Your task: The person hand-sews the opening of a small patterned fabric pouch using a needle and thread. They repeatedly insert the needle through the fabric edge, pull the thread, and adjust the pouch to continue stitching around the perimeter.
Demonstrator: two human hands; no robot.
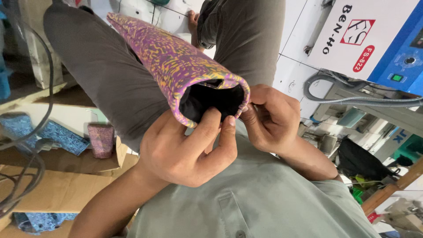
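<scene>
- Nearest the camera is the person's grey-green shirt [260, 198], filling the lower frame from 5 to 7 o'clock, with grey trousers [110, 75] beyond it.
- The left hand [189, 150], just below centre, has its fingers [207, 128] pinched narrow on the near rim of a patterned fabric sleeve [176, 61], the thumb tip pressing at the black lining [216, 99].
- The right hand [271, 117], at 3 o'clock of the opening, grips the opposite rim with curled fingers closed on the edge.
- The sleeve is a purple, yellow and green printed tube lying across the lap, running from the open mouth at centre up to 11 o'clock.
- Judged step: the mouth is being spread or its lining adjusted at the rim; the next move seems to need both grips kept even, so the lining sits flush without puckering.
- At 9 o'clock a smaller purple tube [101, 140] stands on a cardboard box [66, 185], with blue patterned cloth [57, 134] beside it.
- At 2 o'clock stands a white and blue machine [379, 39] with grey hoses [352, 99].
</scene>
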